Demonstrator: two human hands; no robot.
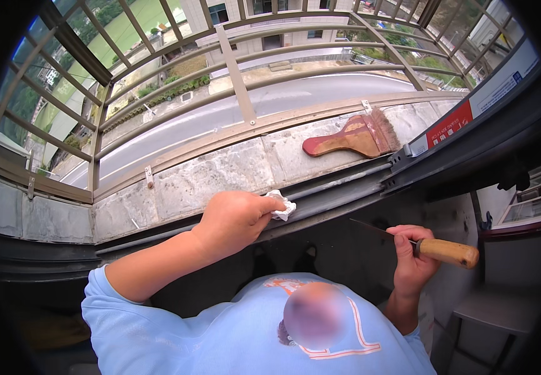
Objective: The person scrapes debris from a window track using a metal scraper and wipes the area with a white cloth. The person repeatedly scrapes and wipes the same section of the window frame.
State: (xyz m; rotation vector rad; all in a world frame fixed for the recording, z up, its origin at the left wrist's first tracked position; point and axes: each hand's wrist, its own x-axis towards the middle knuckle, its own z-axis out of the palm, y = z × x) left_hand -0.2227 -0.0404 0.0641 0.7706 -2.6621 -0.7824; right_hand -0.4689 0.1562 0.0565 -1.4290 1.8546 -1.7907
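Pinched between the thumb and fingers of my left hand (235,213) is a crumpled piece of white tissue (283,208). It rests at the dark metal sliding-window track (340,194), whose grooves run along the sill. My right hand (413,267) grips a thin-bladed hand tool with a wooden handle (448,252). Its narrow metal blade points left, in front of the track and apart from it; its exact kind cannot be told edge-on. On the stone sill (195,173) beyond the track lies a wide paintbrush (345,138) with a worn red handle, bristles to the right.
A metal window guard (237,75) closes off the outer side, with a road far below. To the right, a dark window sash (481,126) carries a printed label. A grey stool (495,307) stands at lower right. A small white stick (135,223) lies on the left sill.
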